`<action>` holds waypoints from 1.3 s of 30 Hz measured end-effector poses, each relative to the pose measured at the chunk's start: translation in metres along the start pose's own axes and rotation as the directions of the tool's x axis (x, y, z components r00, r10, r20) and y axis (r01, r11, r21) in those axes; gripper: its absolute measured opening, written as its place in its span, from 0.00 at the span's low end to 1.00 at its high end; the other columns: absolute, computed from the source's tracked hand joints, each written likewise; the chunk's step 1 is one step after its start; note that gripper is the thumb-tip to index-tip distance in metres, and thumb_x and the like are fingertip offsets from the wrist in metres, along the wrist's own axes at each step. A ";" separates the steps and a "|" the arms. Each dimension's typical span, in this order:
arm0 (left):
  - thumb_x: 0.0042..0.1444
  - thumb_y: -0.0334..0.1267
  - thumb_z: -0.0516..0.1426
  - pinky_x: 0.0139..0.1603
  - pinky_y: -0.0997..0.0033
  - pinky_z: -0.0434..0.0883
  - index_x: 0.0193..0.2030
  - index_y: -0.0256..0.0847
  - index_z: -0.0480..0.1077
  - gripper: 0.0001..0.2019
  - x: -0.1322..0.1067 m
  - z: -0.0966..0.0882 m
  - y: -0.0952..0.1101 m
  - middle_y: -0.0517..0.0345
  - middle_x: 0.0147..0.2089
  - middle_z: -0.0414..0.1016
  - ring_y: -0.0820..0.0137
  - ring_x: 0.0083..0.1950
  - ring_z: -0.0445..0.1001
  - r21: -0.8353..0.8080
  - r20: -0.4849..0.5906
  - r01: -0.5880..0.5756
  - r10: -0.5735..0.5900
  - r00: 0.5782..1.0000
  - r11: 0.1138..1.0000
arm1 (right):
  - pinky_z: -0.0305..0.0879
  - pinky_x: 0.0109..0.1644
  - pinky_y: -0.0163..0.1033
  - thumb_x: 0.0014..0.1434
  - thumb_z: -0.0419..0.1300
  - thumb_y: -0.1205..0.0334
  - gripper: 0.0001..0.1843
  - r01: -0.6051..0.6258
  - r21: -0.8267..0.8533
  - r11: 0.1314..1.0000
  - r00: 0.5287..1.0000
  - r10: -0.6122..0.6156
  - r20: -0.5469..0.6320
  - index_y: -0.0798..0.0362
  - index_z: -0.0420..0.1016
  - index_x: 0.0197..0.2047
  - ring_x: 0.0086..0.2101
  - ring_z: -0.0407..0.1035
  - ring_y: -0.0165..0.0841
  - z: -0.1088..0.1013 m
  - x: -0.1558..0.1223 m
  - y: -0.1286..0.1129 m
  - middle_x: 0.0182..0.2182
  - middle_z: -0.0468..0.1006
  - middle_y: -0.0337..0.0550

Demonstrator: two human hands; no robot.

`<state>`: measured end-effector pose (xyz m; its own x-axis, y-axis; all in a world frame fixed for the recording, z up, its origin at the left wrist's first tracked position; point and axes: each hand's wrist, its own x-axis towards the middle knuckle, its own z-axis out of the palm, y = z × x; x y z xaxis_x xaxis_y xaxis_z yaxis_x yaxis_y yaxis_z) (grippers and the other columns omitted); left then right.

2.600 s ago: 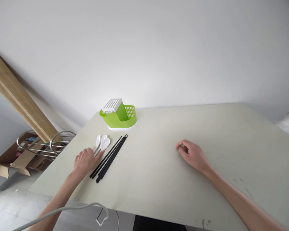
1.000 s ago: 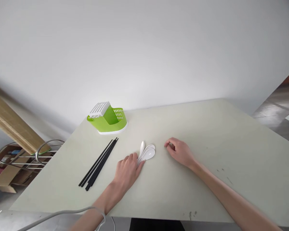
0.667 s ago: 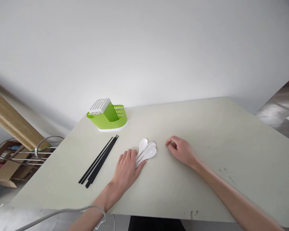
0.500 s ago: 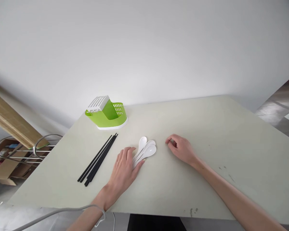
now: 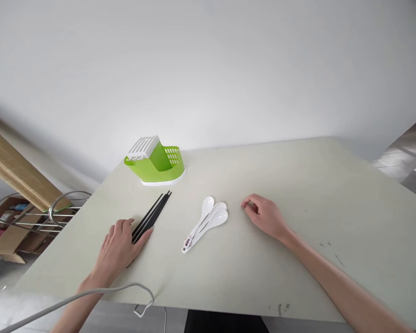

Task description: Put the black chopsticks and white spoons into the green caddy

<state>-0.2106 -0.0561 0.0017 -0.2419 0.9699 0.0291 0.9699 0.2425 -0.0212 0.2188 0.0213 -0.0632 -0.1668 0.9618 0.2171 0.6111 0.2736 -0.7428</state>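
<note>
Left hand (image 5: 118, 248): over the black chopsticks (image 5: 154, 216); we cannot tell whether we grip them.
Right hand (image 5: 266, 215): loosely curled.
White soup spoons (image 5: 215, 220): fanned between our hands.

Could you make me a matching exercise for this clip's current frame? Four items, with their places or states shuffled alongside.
Column one
1. White spoons
2. Black chopsticks
3. Green holder
4. Right hand

Column two
A. Toward the far edge of the table, near the wall
B. Loosely curled, no object visible in it
C. Partly covered by the left hand
D. Overlapping one another, lying uncovered between the two hands

Right pairs
1-D, 2-C, 3-A, 4-B
</note>
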 end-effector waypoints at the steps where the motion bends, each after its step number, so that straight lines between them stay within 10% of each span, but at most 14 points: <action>1: 0.59 0.67 0.48 0.63 0.45 0.68 0.60 0.35 0.70 0.37 -0.001 -0.003 -0.004 0.36 0.60 0.73 0.43 0.63 0.71 0.008 0.038 0.006 -0.006 0.999 1.000 | 0.63 0.35 0.39 0.63 0.53 0.63 0.10 -0.002 -0.002 1.000 1.000 0.002 -0.001 0.46 0.76 0.36 0.27 0.69 0.31 0.000 0.000 0.000 0.35 0.82 0.37; 13: 0.59 0.38 0.51 0.45 0.56 0.71 0.44 0.40 0.72 0.11 0.014 -0.033 0.010 0.43 0.49 0.80 0.48 0.50 0.80 0.284 0.356 -0.089 -0.019 0.934 0.955 | 0.65 0.36 0.40 0.64 0.53 0.61 0.09 -0.014 -0.019 1.000 1.000 0.014 0.016 0.46 0.76 0.37 0.27 0.69 0.32 0.001 -0.001 0.002 0.36 0.82 0.38; 21: 0.68 0.28 0.36 0.36 0.60 0.67 0.49 0.37 0.62 0.16 0.010 -0.015 0.013 0.37 0.46 0.78 0.51 0.43 0.82 0.284 0.324 -0.157 0.060 0.944 0.946 | 0.63 0.36 0.39 0.64 0.53 0.61 0.10 0.001 -0.004 1.000 1.000 -0.001 0.009 0.47 0.76 0.36 0.28 0.68 0.32 -0.001 0.000 0.001 0.36 0.82 0.39; 28: 0.72 0.41 0.37 0.38 0.60 0.67 0.57 0.38 0.56 0.15 -0.002 -0.014 0.014 0.44 0.40 0.80 0.52 0.40 0.81 0.024 0.217 -0.100 0.093 0.972 0.995 | 0.62 0.37 0.40 0.60 0.56 0.61 0.08 -0.039 0.099 0.994 0.999 0.038 0.005 0.47 0.77 0.35 0.28 0.68 0.32 -0.002 0.001 0.002 0.33 0.81 0.38; 39: 0.71 0.33 0.42 0.35 0.60 0.67 0.58 0.38 0.59 0.14 -0.069 -0.035 0.166 0.44 0.42 0.81 0.52 0.38 0.81 -0.108 0.262 -0.392 0.407 0.875 0.914 | 0.66 0.31 0.38 0.60 0.55 0.57 0.11 -0.196 0.310 0.930 0.964 0.241 -0.112 0.50 0.77 0.38 0.22 0.70 0.32 -0.037 -0.002 0.043 0.22 0.75 0.36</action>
<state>-0.0324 -0.0834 0.0312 0.1756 0.9535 -0.2449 0.9839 -0.1615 0.0767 0.2744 0.0305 -0.0722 0.0730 0.9922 0.1014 0.3615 0.0685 -0.9298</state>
